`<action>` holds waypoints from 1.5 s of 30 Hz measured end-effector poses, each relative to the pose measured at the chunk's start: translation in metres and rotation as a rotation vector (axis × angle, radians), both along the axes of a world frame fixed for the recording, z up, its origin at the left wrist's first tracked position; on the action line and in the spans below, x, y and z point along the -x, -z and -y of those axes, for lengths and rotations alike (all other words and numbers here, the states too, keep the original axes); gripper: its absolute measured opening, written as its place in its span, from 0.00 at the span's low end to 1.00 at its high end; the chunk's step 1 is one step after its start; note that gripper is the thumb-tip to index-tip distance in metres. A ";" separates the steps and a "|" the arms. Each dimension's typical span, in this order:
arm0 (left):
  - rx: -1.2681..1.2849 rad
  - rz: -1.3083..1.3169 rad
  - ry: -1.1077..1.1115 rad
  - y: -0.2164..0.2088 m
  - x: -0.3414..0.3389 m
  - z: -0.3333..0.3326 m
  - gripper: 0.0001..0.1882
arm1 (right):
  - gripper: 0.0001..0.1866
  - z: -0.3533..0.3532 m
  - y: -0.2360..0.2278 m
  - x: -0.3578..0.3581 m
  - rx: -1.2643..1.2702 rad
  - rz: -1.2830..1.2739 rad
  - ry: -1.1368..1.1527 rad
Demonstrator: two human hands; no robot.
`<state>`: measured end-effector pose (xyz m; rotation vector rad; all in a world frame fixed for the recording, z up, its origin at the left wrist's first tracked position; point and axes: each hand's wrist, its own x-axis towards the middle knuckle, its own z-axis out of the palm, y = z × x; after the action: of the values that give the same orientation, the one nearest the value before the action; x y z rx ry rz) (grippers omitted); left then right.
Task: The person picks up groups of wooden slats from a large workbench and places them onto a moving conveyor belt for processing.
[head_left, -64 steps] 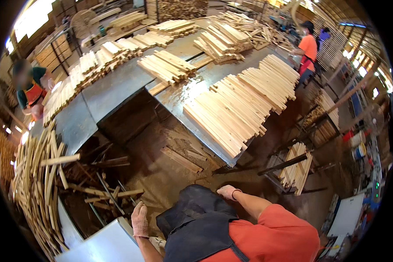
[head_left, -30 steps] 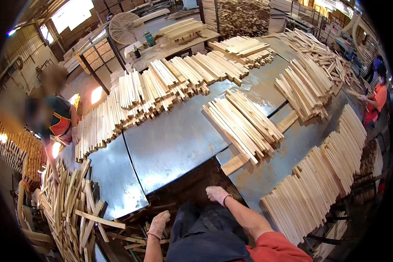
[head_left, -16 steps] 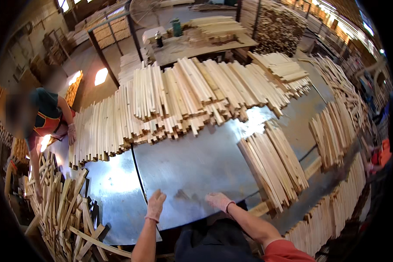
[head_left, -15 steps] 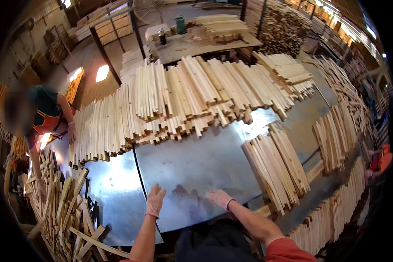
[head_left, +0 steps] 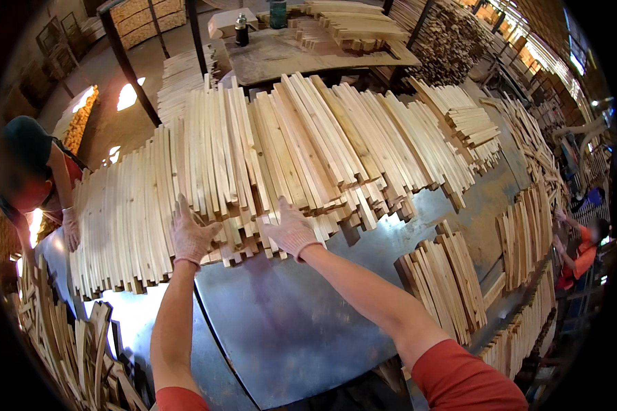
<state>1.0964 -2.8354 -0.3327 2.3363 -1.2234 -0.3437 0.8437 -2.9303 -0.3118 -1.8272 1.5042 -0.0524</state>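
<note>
Both my arms reach forward over the metal table to a long row of pale wooden strips (head_left: 295,144), stacked in layers with their near ends uneven. My left hand (head_left: 193,234), in a light knit glove, lies at the near ends of the strips, fingers spread and thumb out to the right. Also gloved, my right hand (head_left: 292,229) is at the strip ends a little farther right, its fingers apart and thumb toward the left. Between the hands, several strip ends stick out at different lengths. Neither hand is closed around a strip.
The metal tabletop (head_left: 288,322) has a dark seam. Bundles of strips (head_left: 442,281) lie at right, and loose strips (head_left: 82,342) are heaped at lower left. A co-worker (head_left: 31,164) stands left, another person (head_left: 583,253) far right. Behind is a wooden bench (head_left: 288,58).
Both my hands have moved forward from above the bare metal to the near ends of the stacked strips. The view has shifted; the co-worker at left has one hand by the row's end.
</note>
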 end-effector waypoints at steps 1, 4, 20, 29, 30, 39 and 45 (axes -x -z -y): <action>-0.018 0.000 0.015 -0.004 -0.002 0.013 0.69 | 0.50 0.012 0.000 -0.008 -0.018 -0.016 -0.015; -0.099 -0.018 0.081 -0.008 -0.005 0.044 0.72 | 0.41 0.038 0.011 -0.024 0.026 -0.064 -0.075; 0.191 -0.113 0.075 0.039 0.010 0.012 0.52 | 0.30 0.002 0.034 -0.002 0.083 -0.064 -0.124; 0.166 -0.674 -0.292 0.032 0.091 -0.182 0.41 | 0.28 -0.162 0.038 0.126 -0.006 -0.007 -0.245; 0.110 -0.752 -0.374 0.029 0.093 -0.193 0.38 | 0.30 -0.169 0.036 0.138 0.007 -0.035 -0.263; 0.165 -1.166 -0.404 0.101 0.060 -0.164 0.29 | 0.39 -0.083 0.032 0.131 -0.031 0.000 -0.631; 0.263 -1.530 -0.307 0.088 0.052 -0.135 0.32 | 0.30 -0.054 0.036 0.009 0.089 -0.022 0.003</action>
<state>1.0446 -2.7001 -0.4205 1.2712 -0.1099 -1.3692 0.8343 -2.8766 -0.3474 -1.9014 1.5424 -0.1026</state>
